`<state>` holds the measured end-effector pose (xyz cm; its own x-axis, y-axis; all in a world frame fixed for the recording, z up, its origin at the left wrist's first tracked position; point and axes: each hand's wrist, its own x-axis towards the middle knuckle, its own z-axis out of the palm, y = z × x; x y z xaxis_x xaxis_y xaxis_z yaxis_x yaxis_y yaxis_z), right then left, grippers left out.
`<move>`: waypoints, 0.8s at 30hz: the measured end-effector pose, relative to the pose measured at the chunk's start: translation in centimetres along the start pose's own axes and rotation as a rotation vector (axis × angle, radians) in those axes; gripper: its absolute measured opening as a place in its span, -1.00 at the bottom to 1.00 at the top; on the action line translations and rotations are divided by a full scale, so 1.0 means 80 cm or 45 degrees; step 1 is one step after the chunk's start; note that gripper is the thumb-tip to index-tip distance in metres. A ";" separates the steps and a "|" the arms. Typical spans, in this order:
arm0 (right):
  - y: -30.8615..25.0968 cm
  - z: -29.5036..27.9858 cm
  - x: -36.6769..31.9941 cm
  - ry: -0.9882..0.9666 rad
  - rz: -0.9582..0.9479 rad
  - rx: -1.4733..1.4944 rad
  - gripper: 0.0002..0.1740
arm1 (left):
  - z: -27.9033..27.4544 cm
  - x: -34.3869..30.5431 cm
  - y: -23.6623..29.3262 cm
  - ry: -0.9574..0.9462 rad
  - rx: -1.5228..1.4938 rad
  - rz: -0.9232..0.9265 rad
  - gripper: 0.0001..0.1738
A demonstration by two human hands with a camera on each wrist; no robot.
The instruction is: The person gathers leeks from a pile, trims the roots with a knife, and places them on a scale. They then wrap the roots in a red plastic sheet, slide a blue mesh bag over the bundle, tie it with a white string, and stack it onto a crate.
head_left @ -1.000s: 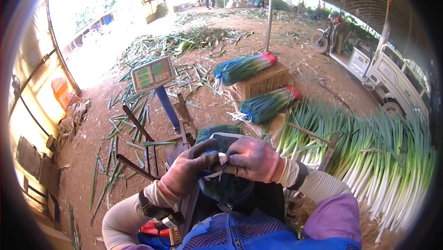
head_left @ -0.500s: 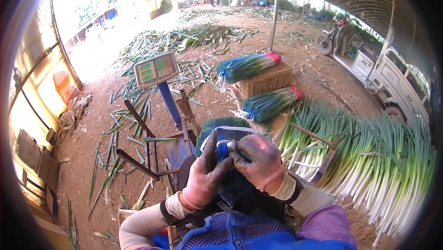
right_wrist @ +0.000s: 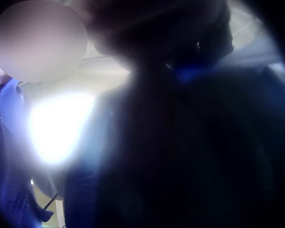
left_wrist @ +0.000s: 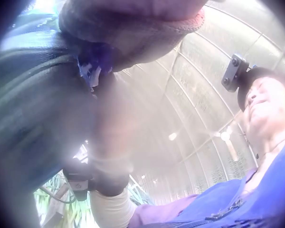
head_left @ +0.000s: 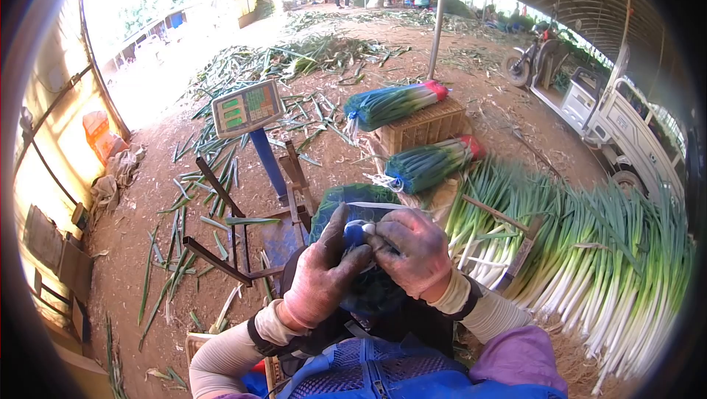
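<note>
A dark green net-wrapped bundle (head_left: 372, 292) stands upright in front of the person's body, its top gathered in blue netting (head_left: 355, 234) with a white strip (head_left: 379, 205) around it. The left hand (head_left: 320, 274) grips the gathered blue top from the left, thumb and fingers around it. From the right, the right hand (head_left: 414, 252) pinches the white strip against the blue netting. In the left wrist view the blue gather (left_wrist: 96, 64) shows below gloved fingers, beside the dark bundle (left_wrist: 33, 118). The right wrist view is mostly dark and blurred.
A scale display (head_left: 247, 108) on a blue post stands ahead. Two netted onion bundles (head_left: 394, 104) lie by a wicker crate (head_left: 421, 132). Many loose green onions (head_left: 589, 266) cover the right side, a metal frame (head_left: 221, 263) stands left, and a three-wheeled vehicle (head_left: 618, 119) is far right.
From gripping at the bundle's top with both hands close together, the left hand has turned more upright and the white strip has come into view. Over the last half second the hands have barely shifted.
</note>
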<state>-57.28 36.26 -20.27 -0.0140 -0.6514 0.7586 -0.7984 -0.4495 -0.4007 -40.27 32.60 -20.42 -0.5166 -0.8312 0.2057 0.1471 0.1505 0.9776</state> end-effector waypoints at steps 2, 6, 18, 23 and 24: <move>-0.002 -0.002 0.002 0.014 -0.025 -0.037 -0.83 | -0.004 -0.001 -0.002 -0.025 0.103 0.005 -0.20; -0.007 -0.013 0.006 -0.030 -0.004 0.050 -0.86 | -0.002 -0.002 0.014 -0.058 -0.025 -0.067 -0.22; 0.024 -0.017 -0.002 -0.546 0.564 0.544 -0.53 | -0.011 0.004 0.025 -0.130 -0.287 -0.251 -0.24; 0.024 -0.030 0.008 -0.541 0.319 0.220 -0.61 | -0.012 0.004 0.035 -0.166 -0.213 -0.266 -0.26; 0.028 -0.035 0.006 -0.478 0.212 0.206 -0.65 | -0.013 0.005 0.034 -0.179 -0.215 -0.276 -0.28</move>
<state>-60.74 36.63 -19.34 0.1090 -0.8867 0.4494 -0.6988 -0.3899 -0.5997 -39.16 32.14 -17.73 -0.6612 -0.7501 0.0090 0.1527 -0.1228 0.9806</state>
